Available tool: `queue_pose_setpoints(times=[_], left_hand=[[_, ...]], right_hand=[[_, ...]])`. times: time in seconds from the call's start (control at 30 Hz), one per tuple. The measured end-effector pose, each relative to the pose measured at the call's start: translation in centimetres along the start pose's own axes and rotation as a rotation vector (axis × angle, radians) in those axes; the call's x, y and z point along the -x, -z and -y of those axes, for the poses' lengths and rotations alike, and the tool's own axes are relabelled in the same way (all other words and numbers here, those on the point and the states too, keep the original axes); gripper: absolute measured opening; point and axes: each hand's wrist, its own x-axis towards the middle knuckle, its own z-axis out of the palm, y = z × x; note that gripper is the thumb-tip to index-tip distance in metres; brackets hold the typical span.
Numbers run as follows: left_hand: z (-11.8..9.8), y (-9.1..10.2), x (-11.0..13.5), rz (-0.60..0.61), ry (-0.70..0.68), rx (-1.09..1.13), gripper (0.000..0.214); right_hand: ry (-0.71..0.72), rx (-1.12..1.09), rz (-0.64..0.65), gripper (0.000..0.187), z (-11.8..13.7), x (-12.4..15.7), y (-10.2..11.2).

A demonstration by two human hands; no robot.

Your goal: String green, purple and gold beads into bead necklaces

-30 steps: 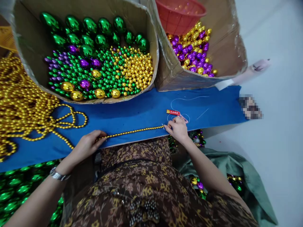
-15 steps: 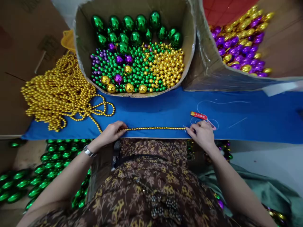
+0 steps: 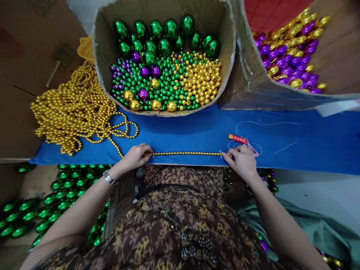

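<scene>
A strand of small gold beads (image 3: 187, 153) lies straight along the front of the blue-covered table, between my two hands. My left hand (image 3: 136, 156) pinches it at the left; from behind that hand it runs on toward a heap of gold bead strands (image 3: 75, 105). At the strand's right end, beside a small white mark, my right hand (image 3: 242, 161) has its fingers closed; they seem to grip the end, though the fingertips are partly hidden. Just behind the right hand lies a small tool with a red label (image 3: 238, 138), partly covered, with loops of thin clear thread around it.
A cardboard box (image 3: 230, 71) of green, gold and purple beads stands behind the strand. Another box (image 3: 270, 88) with gold and purple beads is at the right. A yellow basket (image 3: 86, 48) is behind the heap. Green beads (image 3: 64, 191) lie below the table's left side.
The view has shifted slightly, so everything appears a little further right. Both hands and the strand keep the same places on the table.
</scene>
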Motion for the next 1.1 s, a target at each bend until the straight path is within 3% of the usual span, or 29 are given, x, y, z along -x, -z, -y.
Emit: queue_pose_setpoints(times=[0.27, 0.43, 0.53, 0.63, 0.73, 0.8, 0.9, 0.97, 1.03, 1.1], left_hand=[[-0.1, -0.3, -0.1, 0.027, 0.044, -0.209, 0.021], [-0.8, 0.8, -2.6, -0.098, 0.125, -0.472, 0.032], [-1.6, 1.8, -5.1, -0.144, 0.130, -0.431, 0.033], [-2.0, 2.4, -7.2, -0.151, 0.111, -0.200, 0.029], [-2.4, 2.3, -8.2, -0.116, 0.074, 0.127, 0.030], [-2.9, 2.0, -8.3, -0.081, 0.054, 0.304, 0.033], [-3.8, 2.1, -7.6, -0.024, 0.030, 0.440, 0.038], [-3.6, 2.8, -6.7, -0.010, 0.029, 0.451, 0.040], [-2.3, 3.9, -5.6, -0.034, 0.064, 0.400, 0.040], [0.0, 5.2, -4.3, -0.099, 0.118, 0.325, 0.041]], right_hand=[[-0.031, -0.028, 0.020, 0.042, 0.5, -0.2, 0.6], [-0.090, 0.011, -0.041, 0.041, 0.0, -3.7, 2.9], [-0.184, 0.071, -0.030, 0.038, -1.2, -6.8, 4.4], [-0.265, 0.102, -0.005, 0.030, -0.7, -9.2, 5.1], [-0.164, 0.018, 0.013, 0.042, 3.7, -10.1, 4.7], [0.050, -0.171, 0.052, 0.043, 8.5, -10.0, 3.8], [0.399, -0.357, 0.128, 0.045, 15.2, -10.2, 2.1], [0.442, -0.274, 0.225, 0.034, 16.7, -10.8, 1.3], [0.365, -0.196, 0.250, 0.026, 14.7, -11.4, 1.2], [0.231, -0.116, 0.240, 0.026, 9.6, -11.7, 1.8]])
